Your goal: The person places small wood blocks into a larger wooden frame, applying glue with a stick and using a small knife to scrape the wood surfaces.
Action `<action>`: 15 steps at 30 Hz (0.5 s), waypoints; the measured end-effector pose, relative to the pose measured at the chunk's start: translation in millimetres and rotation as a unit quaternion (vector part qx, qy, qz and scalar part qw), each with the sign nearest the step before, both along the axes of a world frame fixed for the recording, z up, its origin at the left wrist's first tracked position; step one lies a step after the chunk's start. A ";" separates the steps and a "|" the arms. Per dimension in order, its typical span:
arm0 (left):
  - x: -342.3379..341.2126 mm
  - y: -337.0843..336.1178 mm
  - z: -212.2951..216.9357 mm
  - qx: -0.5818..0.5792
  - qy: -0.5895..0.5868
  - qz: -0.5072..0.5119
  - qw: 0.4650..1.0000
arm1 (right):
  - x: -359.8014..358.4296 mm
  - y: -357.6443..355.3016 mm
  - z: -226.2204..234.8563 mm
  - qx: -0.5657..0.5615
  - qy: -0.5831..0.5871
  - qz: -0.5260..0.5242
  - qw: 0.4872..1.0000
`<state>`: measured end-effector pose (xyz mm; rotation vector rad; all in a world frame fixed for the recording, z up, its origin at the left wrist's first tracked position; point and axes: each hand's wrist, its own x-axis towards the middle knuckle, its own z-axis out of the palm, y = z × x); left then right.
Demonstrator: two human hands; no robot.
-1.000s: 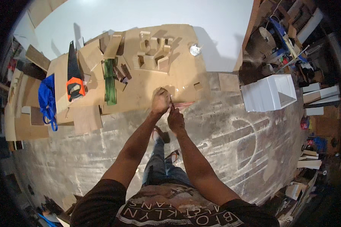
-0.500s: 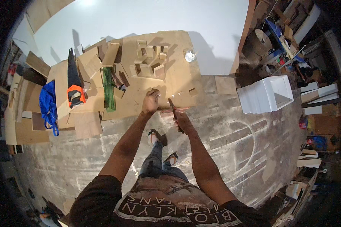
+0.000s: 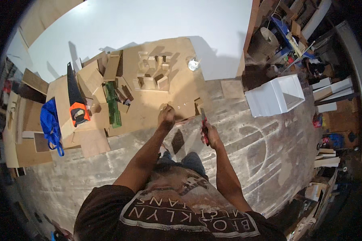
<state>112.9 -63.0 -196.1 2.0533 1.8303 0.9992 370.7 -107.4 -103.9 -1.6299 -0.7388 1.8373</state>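
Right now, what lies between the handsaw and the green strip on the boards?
In the head view, only flat board pieces lie between the handsaw and the green strip; no other tool shows there.

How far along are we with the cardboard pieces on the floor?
Done: small cut cardboard blocks stand on the big cardboard sheet. In hand: the left hand presses a cardboard piece at the sheet's edge, and the right hand holds a red-handled knife beside it. Left: uncut cardboard scraps lie near the saw.

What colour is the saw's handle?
Orange and black, on the saw left of the hands; the head view shows it.
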 end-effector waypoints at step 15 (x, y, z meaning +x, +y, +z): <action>19.2 17.1 36.5 0.055 -0.092 0.120 0.987 | 33.0 92.8 -62.3 0.639 -0.306 0.304 0.637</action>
